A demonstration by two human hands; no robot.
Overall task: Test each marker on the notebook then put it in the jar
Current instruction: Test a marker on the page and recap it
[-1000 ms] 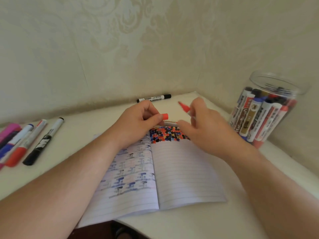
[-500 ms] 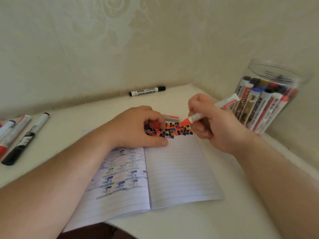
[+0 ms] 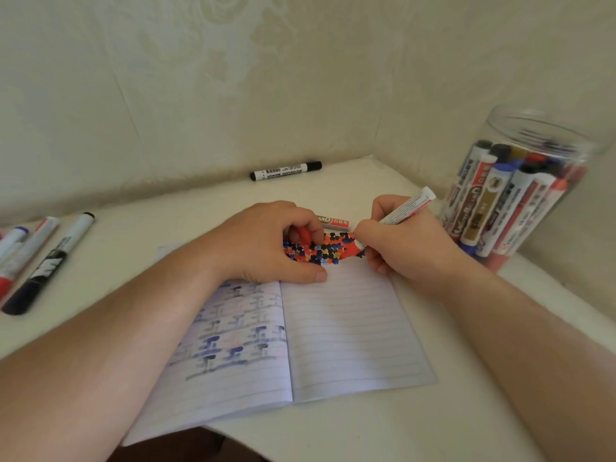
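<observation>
Two hands work the notebook [image 3: 350,328] on the counter [image 3: 140,248]: right hand [image 3: 410,248] grips the red marker [image 3: 400,213], tip on the page; left hand [image 3: 266,245] pins paper, curled round the cap [image 3: 304,235]; press lightly, then recap before the jar [image 3: 513,195].

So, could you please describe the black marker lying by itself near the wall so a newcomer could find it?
Start at the open notebook and look past both hands to where the table meets the back wall. A lone black-capped whiteboard marker lies there flat. Unlike the markers grouped at the left edge, it has none beside it.
</observation>
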